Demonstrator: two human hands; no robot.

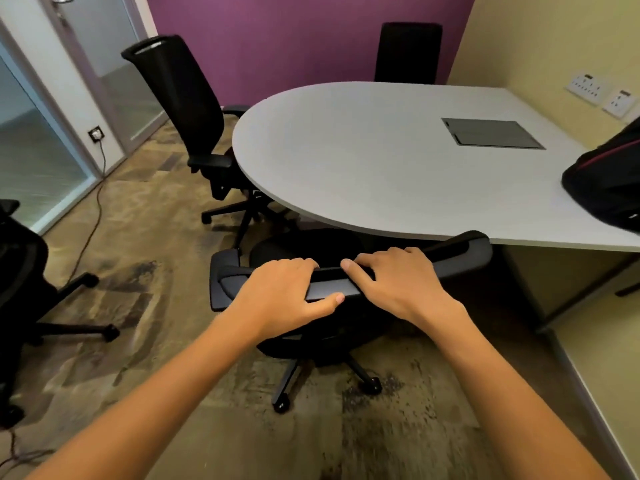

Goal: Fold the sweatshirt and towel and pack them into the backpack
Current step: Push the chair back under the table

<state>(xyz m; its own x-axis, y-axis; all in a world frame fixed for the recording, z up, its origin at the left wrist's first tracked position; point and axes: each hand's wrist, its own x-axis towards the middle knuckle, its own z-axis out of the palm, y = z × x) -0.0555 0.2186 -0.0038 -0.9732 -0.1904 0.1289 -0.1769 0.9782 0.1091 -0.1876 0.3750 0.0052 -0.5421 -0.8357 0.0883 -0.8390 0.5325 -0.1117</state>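
Note:
A black backpack (pixel 609 181) with a red stripe lies on the right edge of the grey table (pixel 363 150), partly cut off by the frame. No sweatshirt or towel is in view. Both my hands hold the top rail of a black office chair's (pixel 460 247) backrest just in front of the table. My left hand (pixel 287 289) grips the rail with fingers over the top and thumb underneath. My right hand (pixel 391 282) grips it beside the left, fingers curled over the far side.
A tall black chair (pixel 187 109) stands left of the table, another (pixel 408 51) behind it, a third (pixel 20 271) at the far left. A cable box lid (pixel 491 133) is set into the tabletop. A cord (pixel 93 216) trails over the carpet from a wall socket. Glass doors stand left.

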